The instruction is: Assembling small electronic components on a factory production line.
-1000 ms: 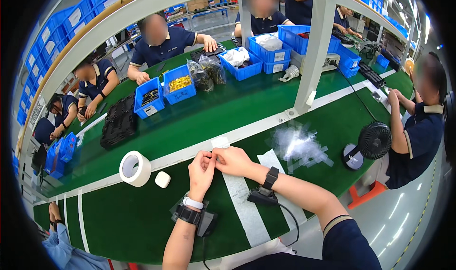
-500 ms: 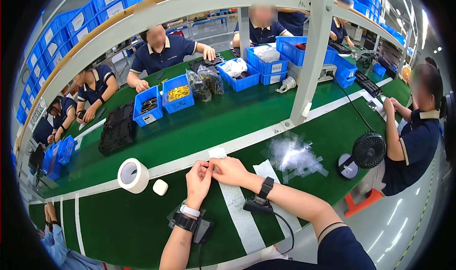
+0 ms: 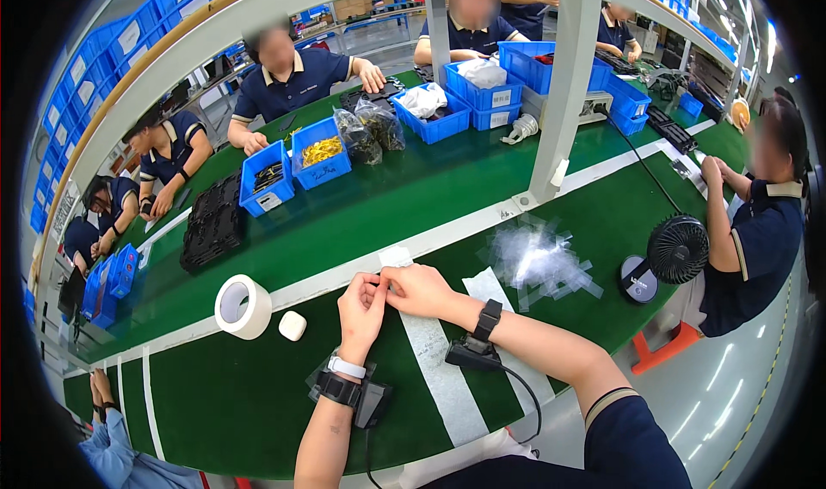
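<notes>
My left hand (image 3: pixel 360 308) and my right hand (image 3: pixel 419 289) meet over the near green bench, thumbs and fingertips pinched together. Whatever lies between the fingertips is too small and hidden to make out. Beneath them a white paper strip (image 3: pixel 443 377) runs across the bench toward me. Left of my hands stand a wide roll of white tape (image 3: pixel 256 319) and a small rounded white case (image 3: pixel 292 326). To the right, a loose pile of clear film pieces (image 3: pixel 540 264) lies on the green surface. Both wrists carry straps with black devices and cables.
A white metal post (image 3: pixel 564 93) rises from the bench's far rail. A black desk fan (image 3: pixel 677 248) stands at the right, near a seated co-worker (image 3: pixel 757 239). Across the rail are blue bins (image 3: pixel 320 175) and a black tray stack (image 3: pixel 211 222). Several people work around.
The whole view has shifted slightly. My hands stay pinched together in nearly the same place over the strip.
</notes>
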`<state>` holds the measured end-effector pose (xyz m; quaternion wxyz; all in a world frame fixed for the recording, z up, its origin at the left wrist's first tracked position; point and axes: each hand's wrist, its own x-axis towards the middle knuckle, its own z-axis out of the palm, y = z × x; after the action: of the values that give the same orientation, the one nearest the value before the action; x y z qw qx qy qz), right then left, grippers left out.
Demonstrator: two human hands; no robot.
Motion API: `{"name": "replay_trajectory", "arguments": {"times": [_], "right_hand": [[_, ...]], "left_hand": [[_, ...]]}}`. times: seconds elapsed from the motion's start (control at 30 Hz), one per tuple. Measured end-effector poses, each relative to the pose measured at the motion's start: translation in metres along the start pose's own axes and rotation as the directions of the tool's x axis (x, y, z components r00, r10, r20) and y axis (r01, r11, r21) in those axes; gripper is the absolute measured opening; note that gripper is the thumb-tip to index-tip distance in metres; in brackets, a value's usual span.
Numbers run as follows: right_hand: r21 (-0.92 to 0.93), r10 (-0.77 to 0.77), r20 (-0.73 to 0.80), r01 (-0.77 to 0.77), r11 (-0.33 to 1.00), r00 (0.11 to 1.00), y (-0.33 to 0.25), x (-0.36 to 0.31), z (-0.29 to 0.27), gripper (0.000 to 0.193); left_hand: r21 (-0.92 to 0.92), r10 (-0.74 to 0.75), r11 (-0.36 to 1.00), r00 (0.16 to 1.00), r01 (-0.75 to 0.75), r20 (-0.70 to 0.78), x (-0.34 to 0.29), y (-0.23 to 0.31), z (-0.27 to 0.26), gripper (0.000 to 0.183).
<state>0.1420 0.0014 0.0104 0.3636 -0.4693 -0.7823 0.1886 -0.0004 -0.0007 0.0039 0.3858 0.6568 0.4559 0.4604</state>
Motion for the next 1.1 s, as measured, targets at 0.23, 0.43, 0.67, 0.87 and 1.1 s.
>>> {"name": "replay_trajectory", "arguments": {"times": [0.23, 0.43, 0.67, 0.87, 1.1], "right_hand": [[-0.022, 0.025, 0.015, -0.024, 0.999, 1.0, 0.0, -0.002, -0.004, 0.012], [-0.031, -0.004, -0.004, 0.004, 1.0, 1.0, 0.003, -0.001, 0.0, 0.014], [0.017, 0.045, 0.048, -0.046, 0.999, 0.998, -0.004, 0.002, -0.008, 0.013], [-0.016, -0.031, -0.028, 0.03, 0.999, 0.999, 0.005, -0.002, 0.0, 0.014], [0.001, -0.007, 0.009, 0.007, 1.0, 1.0, -0.001, -0.001, -0.004, 0.014]], "left_hand": [[0.01, 0.015, 1.0, 1.0, -0.015, -0.003, 0.0, -0.002, 0.003, 0.007], [0.011, 0.011, 1.0, 1.0, -0.011, -0.002, 0.0, -0.002, 0.002, 0.006], [0.024, 0.02, 1.0, 1.0, -0.02, -0.007, 0.001, 0.005, 0.001, 0.006], [0.015, -0.014, 1.0, 1.0, 0.014, 0.014, 0.001, 0.002, 0.001, 0.007], [0.012, -0.009, 1.0, 1.0, 0.008, 0.02, -0.001, 0.005, 0.0, 0.009]]}}
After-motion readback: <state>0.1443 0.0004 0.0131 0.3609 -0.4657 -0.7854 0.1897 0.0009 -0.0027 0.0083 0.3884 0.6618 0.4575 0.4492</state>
